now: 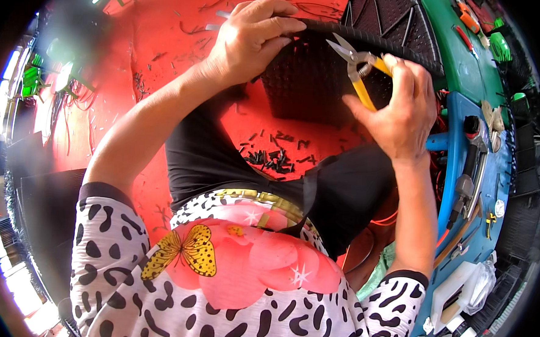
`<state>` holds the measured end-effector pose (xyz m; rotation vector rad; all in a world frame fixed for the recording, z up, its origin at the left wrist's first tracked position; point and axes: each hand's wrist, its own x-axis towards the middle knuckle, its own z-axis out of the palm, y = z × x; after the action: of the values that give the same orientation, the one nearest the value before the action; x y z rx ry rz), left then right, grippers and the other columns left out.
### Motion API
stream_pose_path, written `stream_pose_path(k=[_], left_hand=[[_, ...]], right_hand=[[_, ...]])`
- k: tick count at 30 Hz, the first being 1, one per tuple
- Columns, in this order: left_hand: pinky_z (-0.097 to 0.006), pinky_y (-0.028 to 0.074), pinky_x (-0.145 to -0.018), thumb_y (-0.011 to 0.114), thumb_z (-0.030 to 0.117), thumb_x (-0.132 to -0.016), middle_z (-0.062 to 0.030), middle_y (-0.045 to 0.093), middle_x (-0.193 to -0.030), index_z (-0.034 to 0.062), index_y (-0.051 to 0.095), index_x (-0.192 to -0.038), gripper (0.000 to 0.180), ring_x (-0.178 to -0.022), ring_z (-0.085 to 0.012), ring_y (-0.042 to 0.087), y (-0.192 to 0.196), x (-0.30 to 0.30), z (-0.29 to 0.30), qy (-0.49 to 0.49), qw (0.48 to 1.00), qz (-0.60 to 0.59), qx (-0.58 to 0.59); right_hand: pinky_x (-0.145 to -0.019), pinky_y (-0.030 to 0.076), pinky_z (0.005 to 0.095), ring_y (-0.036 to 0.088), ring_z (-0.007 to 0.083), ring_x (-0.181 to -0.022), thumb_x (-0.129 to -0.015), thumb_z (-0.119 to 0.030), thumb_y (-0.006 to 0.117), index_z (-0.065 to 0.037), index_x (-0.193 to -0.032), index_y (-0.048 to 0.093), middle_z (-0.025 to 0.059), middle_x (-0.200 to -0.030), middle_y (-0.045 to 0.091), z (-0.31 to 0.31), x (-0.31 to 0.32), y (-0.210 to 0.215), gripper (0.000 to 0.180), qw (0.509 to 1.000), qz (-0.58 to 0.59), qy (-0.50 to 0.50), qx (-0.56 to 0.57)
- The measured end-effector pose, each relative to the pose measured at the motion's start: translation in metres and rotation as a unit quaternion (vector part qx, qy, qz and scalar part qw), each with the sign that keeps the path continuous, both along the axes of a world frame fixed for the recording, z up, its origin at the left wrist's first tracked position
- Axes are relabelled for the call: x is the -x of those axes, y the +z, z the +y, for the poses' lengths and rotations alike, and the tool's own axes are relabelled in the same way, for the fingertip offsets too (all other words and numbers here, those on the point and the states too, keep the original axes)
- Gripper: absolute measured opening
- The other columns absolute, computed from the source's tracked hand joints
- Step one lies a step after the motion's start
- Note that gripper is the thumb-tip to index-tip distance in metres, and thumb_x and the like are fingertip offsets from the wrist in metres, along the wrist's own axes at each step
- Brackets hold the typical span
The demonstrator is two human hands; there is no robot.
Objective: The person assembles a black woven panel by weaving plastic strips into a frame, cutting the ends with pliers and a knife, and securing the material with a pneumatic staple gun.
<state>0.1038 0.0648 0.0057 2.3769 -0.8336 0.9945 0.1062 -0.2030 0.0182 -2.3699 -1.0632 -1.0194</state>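
Observation:
A black woven piece [320,79], like wicker work, stands in front of my knees. Its upper edge runs from my left hand toward the far right. At the left end of that edge, my left hand [249,39] is closed, thumb and fingers pinching the rim. My right hand [407,108] grips hand pruners [354,58] with yellow handles. Their blades are parted and point up and left, just in front of the rim. I cannot tell whether the blades touch it. Short black offcuts [273,161] lie in a heap between my legs.
The red floor [167,29] is strewn with more black scraps. To the right stands a blue table [455,126] with a power tool [466,179] and plastic bags on it. Beyond it, a green surface [464,75] carries red-handled tools. Green objects blur at the far left.

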Motion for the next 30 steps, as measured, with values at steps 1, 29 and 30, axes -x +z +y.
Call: stream_pose_path(k=[1, 29, 30], left_hand=[[-0.036, 0.046, -0.086, 0.068, -0.004, -0.07, -0.0105, 0.061, -0.112, 0.0081, 0.067, -0.102, 0.034, -0.1, -0.0278, 0.059, -0.002, 0.002, -0.001, -0.002, 1.0, -0.015, -0.013], [-0.041, 0.045, -0.083, 0.067, 0.007, -0.067, -0.018, 0.059, -0.112, 0.0089, 0.07, -0.093, 0.026, -0.098, -0.0323, 0.059, -0.025, 0.002, 0.003, -0.027, 0.991, -0.124, 0.04], [-0.042, 0.045, -0.084, 0.066, 0.007, -0.067, -0.0179, 0.059, -0.112, 0.009, 0.07, -0.093, 0.026, -0.098, -0.0324, 0.059, -0.026, 0.001, 0.003, -0.023, 0.992, -0.116, 0.045]], right_hand=[[-0.07, 0.045, 0.0364, 0.054, 0.0236, -0.082, -0.048, -0.028, 0.086, -0.009, -0.103, 0.055, 0.005, -0.09, 0.051, 0.002, -0.006, 0.007, 0.066, 0.999, -0.022, -0.022, 0.041], [-0.055, 0.038, 0.0313, 0.05, 0.0174, -0.07, -0.072, -0.019, 0.067, -0.016, -0.093, 0.055, 0.0005, -0.081, 0.046, 0.031, -0.043, 0.025, 0.024, 0.95, -0.22, 0.004, 0.221], [-0.054, 0.038, 0.0308, 0.05, 0.0172, -0.069, -0.074, -0.018, 0.065, -0.017, -0.093, 0.055, 0.0, -0.08, 0.046, 0.032, -0.042, 0.027, 0.022, 0.947, -0.227, 0.003, 0.228]])
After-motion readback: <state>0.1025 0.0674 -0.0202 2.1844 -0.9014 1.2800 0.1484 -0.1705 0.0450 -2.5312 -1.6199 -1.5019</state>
